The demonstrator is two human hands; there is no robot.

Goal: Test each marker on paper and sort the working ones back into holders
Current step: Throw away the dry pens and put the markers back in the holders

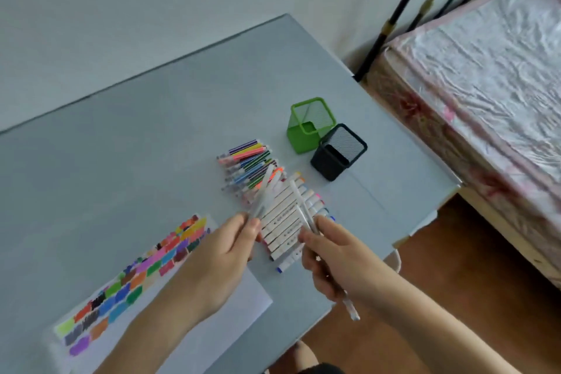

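My left hand (pixel 230 249) pinches a pale marker (pixel 264 191) that points up and away over the pile. A second white marker (pixel 300 206) is gripped in my right hand (pixel 331 258), and its lower end sticks out below the fist. Under both hands lies a row of white-barrelled markers (pixel 282 222). Behind it sits a heap of thin striped markers (pixel 249 161). A sheet of paper (pixel 212 334) with several colour swatches (pixel 136 276) lies at the lower left. Two mesh holders stand further back, a green holder (pixel 303 136) and a black holder (pixel 331 164), both with nothing visible inside.
Everything rests on a grey table (pixel 136 146) whose right edge runs close to my right hand. A bed with a plastic-wrapped mattress (pixel 485 76) and a dark metal frame (pixel 382 39) stands to the right. Brown floor (pixel 440 267) shows between the table and the bed.
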